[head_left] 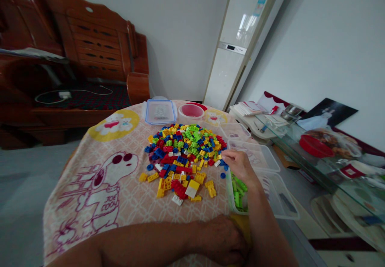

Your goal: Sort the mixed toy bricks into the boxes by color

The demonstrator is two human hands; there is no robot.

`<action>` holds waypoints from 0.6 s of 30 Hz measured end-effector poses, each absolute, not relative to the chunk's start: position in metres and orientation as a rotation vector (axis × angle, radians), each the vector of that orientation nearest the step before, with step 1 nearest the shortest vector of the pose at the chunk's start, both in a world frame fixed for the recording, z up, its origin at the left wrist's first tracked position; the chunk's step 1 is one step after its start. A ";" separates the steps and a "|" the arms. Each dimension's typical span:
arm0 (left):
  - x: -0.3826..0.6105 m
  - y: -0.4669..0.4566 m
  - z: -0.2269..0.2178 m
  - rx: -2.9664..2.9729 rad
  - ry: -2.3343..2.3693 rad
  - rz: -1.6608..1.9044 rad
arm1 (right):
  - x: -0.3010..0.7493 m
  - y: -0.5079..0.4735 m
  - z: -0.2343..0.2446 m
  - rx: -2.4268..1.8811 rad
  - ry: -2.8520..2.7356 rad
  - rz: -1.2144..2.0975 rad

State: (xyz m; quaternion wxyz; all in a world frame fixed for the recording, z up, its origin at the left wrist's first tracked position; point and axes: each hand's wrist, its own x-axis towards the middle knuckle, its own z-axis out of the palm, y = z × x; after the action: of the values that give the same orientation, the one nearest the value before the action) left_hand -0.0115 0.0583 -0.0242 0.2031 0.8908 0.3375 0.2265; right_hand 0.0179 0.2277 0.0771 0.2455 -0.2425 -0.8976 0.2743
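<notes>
A wide pile of toy building bricks (186, 146) in red, yellow, green, blue and white covers the middle of the table. At its right edge is my right hand (237, 162), with fingers pressed together by some blue and white bricks; anything between the fingertips is hidden. Under my right wrist stands a clear plastic box (231, 202) with green bricks (238, 188) inside, partly covered by the forearm. My left hand (224, 239) lies low at the table's near side, close to my right forearm. Its fingers curl downward, and what they hold, if anything, is out of sight.
Clear trays (281, 196) lie right of the pile. Behind it stand a blue-rimmed lidded box (161, 112) and a pink round bowl (191, 111). A glass-topped cabinet (303, 154) with a red basin (315, 145) is at right. A wooden bench (90, 42) stands at left.
</notes>
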 end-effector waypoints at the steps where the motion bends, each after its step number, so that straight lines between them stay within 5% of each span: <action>1: -0.012 0.058 -0.024 2.493 0.952 0.628 | 0.022 0.233 0.078 -0.716 -2.399 0.711; 10: -0.011 0.060 -0.025 2.523 0.959 0.587 | 0.044 0.259 0.071 -1.122 -2.240 0.443; 18: -0.012 0.059 -0.023 2.495 0.934 0.619 | 0.014 0.210 0.079 -0.765 -2.554 0.683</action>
State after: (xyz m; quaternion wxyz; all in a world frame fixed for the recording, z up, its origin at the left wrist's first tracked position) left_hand -0.0124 0.0586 -0.0226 0.2018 0.8935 0.3344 0.2217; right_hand 0.0144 0.2102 0.0788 0.1932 -0.2727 -0.9105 0.2436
